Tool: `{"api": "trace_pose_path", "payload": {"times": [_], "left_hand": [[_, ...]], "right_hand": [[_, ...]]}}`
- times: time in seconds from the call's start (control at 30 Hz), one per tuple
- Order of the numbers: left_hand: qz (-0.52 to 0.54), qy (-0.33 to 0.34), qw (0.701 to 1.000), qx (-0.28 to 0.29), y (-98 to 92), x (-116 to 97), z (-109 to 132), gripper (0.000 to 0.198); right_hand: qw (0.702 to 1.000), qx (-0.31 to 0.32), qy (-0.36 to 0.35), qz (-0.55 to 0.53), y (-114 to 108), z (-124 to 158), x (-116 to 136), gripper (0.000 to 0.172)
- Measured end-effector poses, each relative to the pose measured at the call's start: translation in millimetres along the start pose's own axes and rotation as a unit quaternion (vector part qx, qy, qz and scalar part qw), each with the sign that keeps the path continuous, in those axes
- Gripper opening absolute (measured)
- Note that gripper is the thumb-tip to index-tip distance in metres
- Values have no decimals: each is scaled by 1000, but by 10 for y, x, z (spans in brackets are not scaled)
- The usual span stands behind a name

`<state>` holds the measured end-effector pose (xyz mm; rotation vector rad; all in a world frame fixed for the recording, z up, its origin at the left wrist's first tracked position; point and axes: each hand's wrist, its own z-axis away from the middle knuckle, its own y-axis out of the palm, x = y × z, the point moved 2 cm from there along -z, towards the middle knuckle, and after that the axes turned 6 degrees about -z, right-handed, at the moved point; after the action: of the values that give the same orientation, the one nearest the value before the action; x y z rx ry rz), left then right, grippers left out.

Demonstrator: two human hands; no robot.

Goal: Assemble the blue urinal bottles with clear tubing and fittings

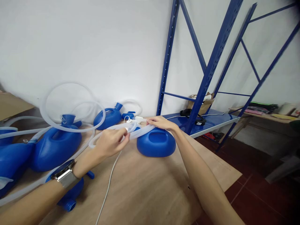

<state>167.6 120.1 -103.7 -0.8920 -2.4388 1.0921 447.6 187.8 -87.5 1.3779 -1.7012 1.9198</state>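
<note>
Your left hand (113,140) and right hand (161,122) pinch the translucent tubing (142,132) between the fingers. Grip lightly near the blue handled bottle (156,147), avoiding kinks.

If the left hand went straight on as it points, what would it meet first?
For the left hand, likely the clear tube it touches; then perhaps the blue container or right hand, though depth is unclear.

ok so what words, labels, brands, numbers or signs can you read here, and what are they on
None can be read.
Pale patch on a black item on the shelf: perhaps a label, too small to read.
Watch: face angled away, nothing legible.
Bottle by the right hand: no text seen.
</note>
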Motion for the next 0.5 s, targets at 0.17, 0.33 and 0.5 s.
{"api": "trace_pose_path", "payload": {"times": [0.17, 0.33, 0.5], "left_hand": [[-77, 168, 980, 75, 150, -98, 289, 37], [-99, 95, 990, 35, 111, -99, 258, 31], [-35, -161, 986, 14, -45, 188, 93, 26]], "right_hand": [[991, -95, -74, 61, -190, 158, 85, 47], [956, -218, -189, 54, -258, 193, 242, 28], [917, -266, -290, 62, -266, 289, 490, 10]]}}
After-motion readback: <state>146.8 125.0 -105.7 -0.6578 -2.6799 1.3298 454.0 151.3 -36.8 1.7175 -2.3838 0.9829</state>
